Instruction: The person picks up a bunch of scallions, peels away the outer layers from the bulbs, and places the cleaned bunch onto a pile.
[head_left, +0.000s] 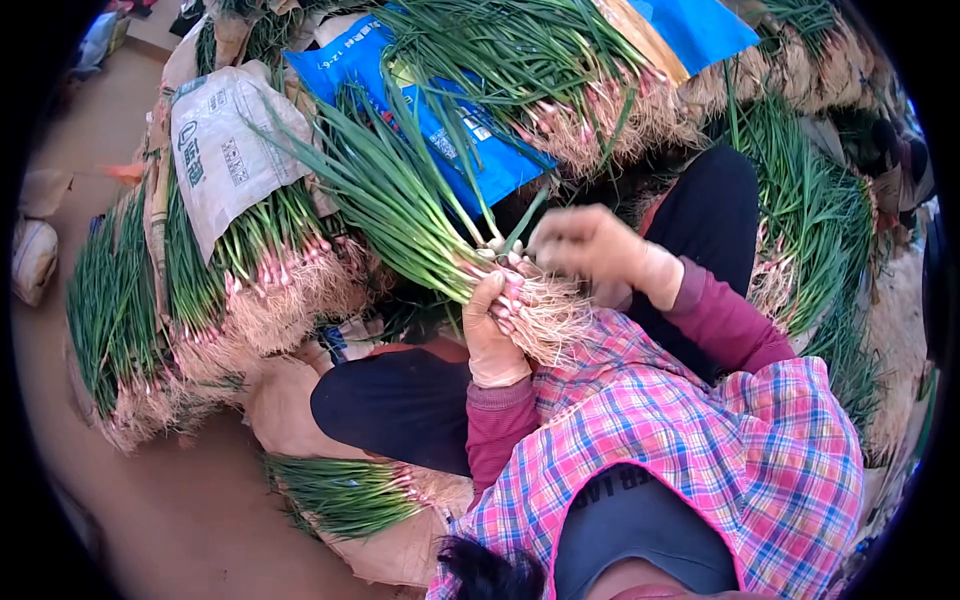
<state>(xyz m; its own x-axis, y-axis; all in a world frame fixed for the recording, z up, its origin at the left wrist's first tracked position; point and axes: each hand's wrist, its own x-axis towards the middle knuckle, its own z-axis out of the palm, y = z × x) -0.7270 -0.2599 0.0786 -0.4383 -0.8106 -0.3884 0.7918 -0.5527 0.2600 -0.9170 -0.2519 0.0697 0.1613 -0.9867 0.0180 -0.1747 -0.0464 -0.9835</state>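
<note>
My left hand [493, 338], which seems to wear a thin pale glove, is closed around a bunch of spring onions [425, 235] just below their green stalks. Their long leaves point up and to the left, and the pinkish-white bulbs and stringy roots [547, 318] hang over my lap. Beside the bulbs, on the right, is my right hand [600, 250]. Motion smears its fingers, so whether they pinch anything cannot be made out. One loose green stalk [525, 220] stands up between the bunch and the right hand.
More spring onions [600, 120] lie on a blue printed bag [510, 175] ahead. Bundled ones under a white sack [235, 150] stand at the left, with others [815, 220] at the right. A small pile [350, 490] rests on brown sheeting [385, 555] near the left knee.
</note>
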